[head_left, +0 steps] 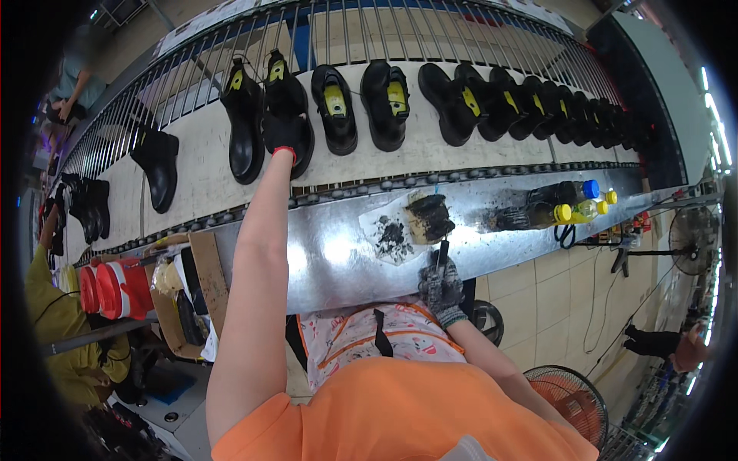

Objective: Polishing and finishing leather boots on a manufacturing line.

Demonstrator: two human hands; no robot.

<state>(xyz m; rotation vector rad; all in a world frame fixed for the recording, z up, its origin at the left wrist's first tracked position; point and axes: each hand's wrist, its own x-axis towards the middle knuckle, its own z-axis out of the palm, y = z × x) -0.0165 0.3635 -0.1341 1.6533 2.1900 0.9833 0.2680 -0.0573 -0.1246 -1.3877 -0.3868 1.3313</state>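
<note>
Two gloved hands: left hand (283, 132) grasping a black boot (287, 107), right hand (440, 283) clenched around a half-hidden brush (443, 252).

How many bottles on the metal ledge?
3: a blue-capped bottle and two yellow-capped bottles, lying together at the ledge's right end. More may be hidden behind them.

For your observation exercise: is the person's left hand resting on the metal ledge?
No: the left hand reaches out to a black boot on the conveyor.

Your gloved left hand (283, 137) grips a black boot (288, 107) on the white conveyor belt (207, 146). Your gloved right hand (440, 286) holds a small brush (443, 252) by the metal ledge (338, 253).
</note>
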